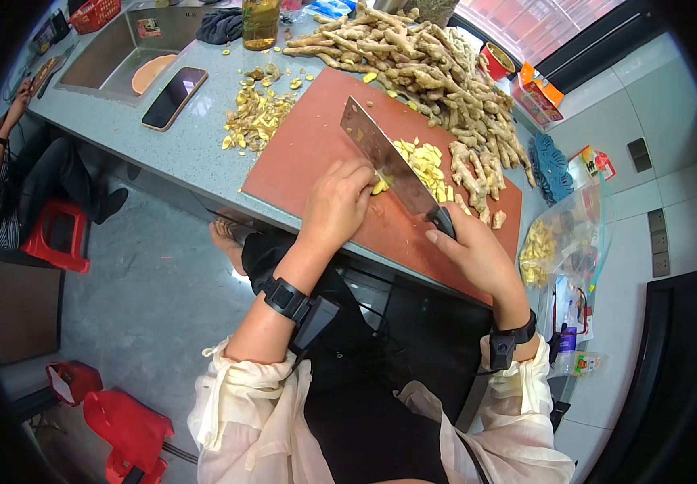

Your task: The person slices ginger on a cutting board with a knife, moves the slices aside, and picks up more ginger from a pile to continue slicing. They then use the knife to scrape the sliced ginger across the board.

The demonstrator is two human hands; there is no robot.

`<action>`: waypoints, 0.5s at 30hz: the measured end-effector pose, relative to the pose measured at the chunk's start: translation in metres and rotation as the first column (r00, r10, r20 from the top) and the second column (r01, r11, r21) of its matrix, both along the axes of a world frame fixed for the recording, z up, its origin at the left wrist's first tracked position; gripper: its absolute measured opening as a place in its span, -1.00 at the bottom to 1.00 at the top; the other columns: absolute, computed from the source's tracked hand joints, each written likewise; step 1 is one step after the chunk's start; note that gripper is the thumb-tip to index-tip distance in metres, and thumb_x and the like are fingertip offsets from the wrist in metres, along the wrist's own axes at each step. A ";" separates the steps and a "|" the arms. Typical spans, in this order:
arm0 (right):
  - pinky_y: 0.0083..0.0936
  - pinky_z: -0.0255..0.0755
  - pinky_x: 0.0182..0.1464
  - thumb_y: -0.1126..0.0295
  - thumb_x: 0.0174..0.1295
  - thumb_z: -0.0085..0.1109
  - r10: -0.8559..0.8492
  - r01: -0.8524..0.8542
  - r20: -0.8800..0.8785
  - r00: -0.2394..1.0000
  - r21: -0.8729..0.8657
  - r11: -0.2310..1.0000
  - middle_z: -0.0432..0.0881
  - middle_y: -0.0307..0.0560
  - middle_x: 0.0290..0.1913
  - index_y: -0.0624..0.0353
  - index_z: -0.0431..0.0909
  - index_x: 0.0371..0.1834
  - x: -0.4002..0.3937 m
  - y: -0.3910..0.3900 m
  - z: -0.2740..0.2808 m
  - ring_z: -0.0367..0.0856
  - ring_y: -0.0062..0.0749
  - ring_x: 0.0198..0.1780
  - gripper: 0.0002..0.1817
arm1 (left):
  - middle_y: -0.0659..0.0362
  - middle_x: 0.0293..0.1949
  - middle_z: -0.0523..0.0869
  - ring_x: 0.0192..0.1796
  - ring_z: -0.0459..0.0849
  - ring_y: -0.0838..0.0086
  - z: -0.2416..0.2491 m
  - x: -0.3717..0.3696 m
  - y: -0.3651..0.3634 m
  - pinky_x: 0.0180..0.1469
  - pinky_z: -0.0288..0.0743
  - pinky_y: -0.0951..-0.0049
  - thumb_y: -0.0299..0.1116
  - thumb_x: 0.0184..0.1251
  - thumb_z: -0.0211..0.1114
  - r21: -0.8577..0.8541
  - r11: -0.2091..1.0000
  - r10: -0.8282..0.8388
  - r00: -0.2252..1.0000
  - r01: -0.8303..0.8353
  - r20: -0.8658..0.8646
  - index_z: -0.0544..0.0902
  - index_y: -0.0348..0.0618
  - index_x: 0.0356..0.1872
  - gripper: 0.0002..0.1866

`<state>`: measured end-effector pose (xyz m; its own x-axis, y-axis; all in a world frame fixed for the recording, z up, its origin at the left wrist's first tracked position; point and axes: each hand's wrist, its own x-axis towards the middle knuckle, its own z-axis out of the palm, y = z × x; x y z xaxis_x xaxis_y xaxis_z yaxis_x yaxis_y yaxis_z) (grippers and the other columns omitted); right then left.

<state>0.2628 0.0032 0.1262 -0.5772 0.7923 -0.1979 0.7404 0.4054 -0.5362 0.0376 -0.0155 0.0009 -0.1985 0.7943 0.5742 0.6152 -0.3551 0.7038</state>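
My right hand (469,246) is closed around the black handle of a cleaver (389,157), its wide blade over the red-brown cutting board (288,165). Just left of the blade, my left hand (339,202) bends its fingers over a small yellow ginger piece (380,185) on the board. Cut yellow ginger (422,165) lies on the blade's far side. Whole ginger roots (429,64) form a big heap at the board's back edge, and a few knobby roots (477,173) rest on its right part. Peelings and scraps (258,117) are piled beyond the board's left edge.
A phone (174,98) lies on the counter near the sink (126,52). Behind stands a jar of yellowish liquid (260,24). At right are a blue basket (551,168) and a plastic bag of ginger (538,250). Another person (50,181) sits at far left.
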 end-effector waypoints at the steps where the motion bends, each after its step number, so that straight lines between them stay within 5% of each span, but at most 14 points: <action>1: -0.11 0.50 0.08 0.27 0.47 0.24 -0.004 0.004 0.001 1.000 -0.014 1.000 0.66 0.30 -0.07 0.27 0.53 0.14 0.000 0.001 0.000 0.65 0.24 0.03 -0.66 | 0.09 -0.06 0.76 0.01 0.70 0.08 0.000 0.000 0.000 0.08 0.61 0.17 -0.59 0.19 0.38 -0.013 1.000 -0.001 1.000 0.001 0.001 0.71 -0.27 -0.25 -0.89; 15: -0.02 0.49 0.11 0.16 0.48 0.24 0.015 -0.020 0.112 0.994 0.042 0.999 0.67 0.39 -0.04 0.22 0.47 0.21 -0.012 0.008 -0.006 0.65 0.29 0.08 -0.58 | 0.09 -0.04 0.76 0.05 0.70 0.08 0.003 -0.001 -0.002 0.10 0.61 0.18 -0.57 0.21 0.40 -0.041 0.999 -0.008 1.000 0.008 -0.009 0.70 -0.24 -0.22 -0.87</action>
<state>0.2507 0.0110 0.1206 -0.5673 0.7913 -0.2280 0.7872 0.4397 -0.4324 0.0369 -0.0172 0.0034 -0.1872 0.8189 0.5425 0.6188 -0.3306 0.7126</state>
